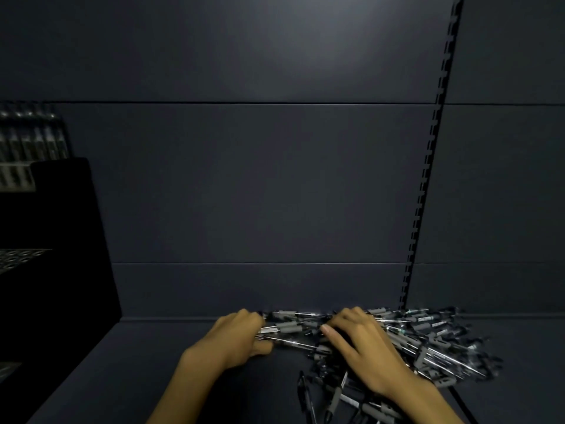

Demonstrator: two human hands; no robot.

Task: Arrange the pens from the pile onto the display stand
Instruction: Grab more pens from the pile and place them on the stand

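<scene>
A big pile of grey-gripped pens point(434, 341) lies on the dark shelf at the lower right, against the back panel. My left hand point(235, 341) grips the left ends of a bundle of pens point(290, 327) lying crosswise at the pile's left edge. My right hand point(360, 347) lies over the pile, its fingers curled round the same bundle's right part. A black tiered display stand point(55, 240) rises at the far left, with rows of pens point(30, 142) standing in its top tier.
The dark shelf floor point(153, 362) stretches between the stand and the pile. A dark back panel point(260, 179) rises behind. A slotted upright strip point(428, 166) runs down it at the right, ending behind the pile.
</scene>
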